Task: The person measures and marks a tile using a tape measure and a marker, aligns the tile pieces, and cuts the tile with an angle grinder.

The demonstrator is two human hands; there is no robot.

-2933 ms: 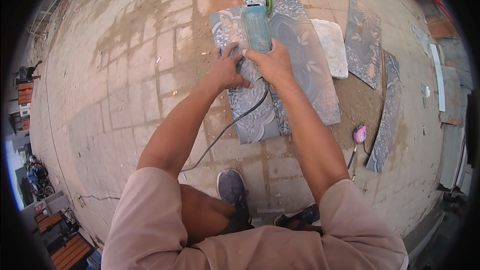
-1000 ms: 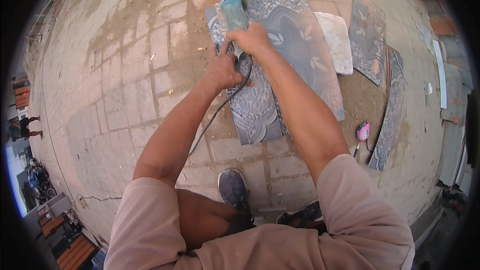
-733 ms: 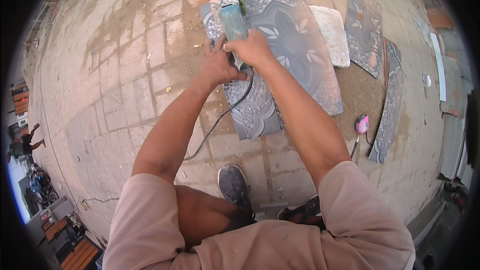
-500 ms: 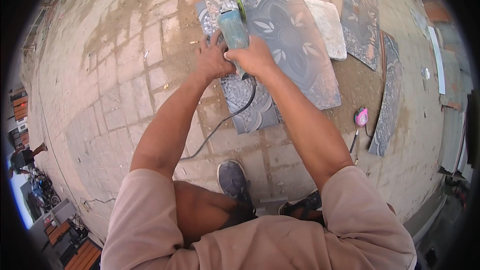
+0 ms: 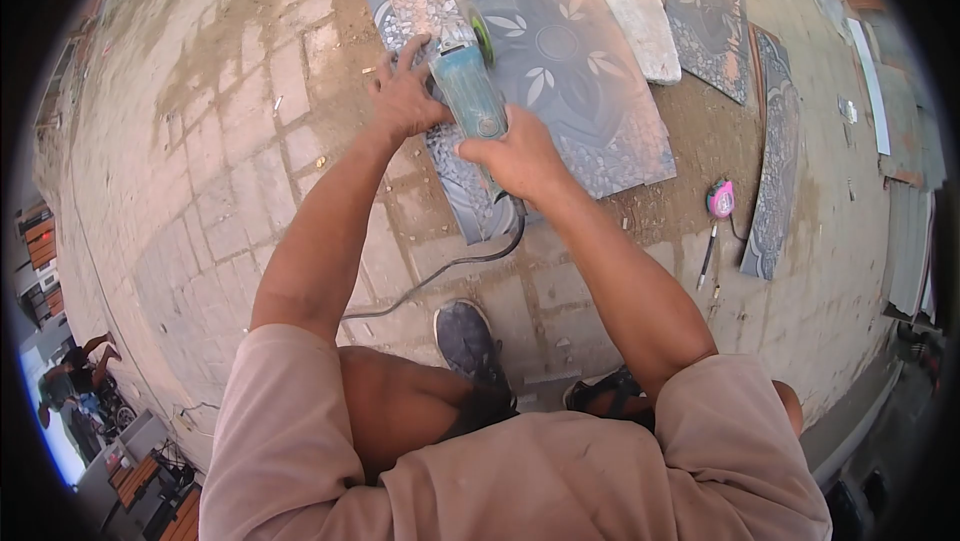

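My right hand (image 5: 520,153) is wrapped around the rear body of a teal angle grinder (image 5: 466,86). The grinder's green disc (image 5: 483,39) stands on edge over a grey floor tile (image 5: 595,126) with a flower-and-pebble pattern, near its left part. Pale dust hazes the tile's far side. My left hand (image 5: 407,99) lies with fingers spread on the tile's left strip (image 5: 470,203), just left of the grinder. The grinder covers part of the line between strip and main tile. A black power cord (image 5: 440,271) trails from the grinder's back end toward me.
A whitish slab (image 5: 640,26) lies right of the tile, with a patterned tile piece (image 5: 706,16) beyond it. Farther right are a narrow curved tile offcut (image 5: 770,161), a pink tape measure (image 5: 720,199) and a pen (image 5: 707,259). My shoe (image 5: 466,341) rests on the paving.
The grinder and my right hand have come back toward me along the tile. My left hand stays on the left strip, now farther from the grinder's body. The view has shifted slightly.
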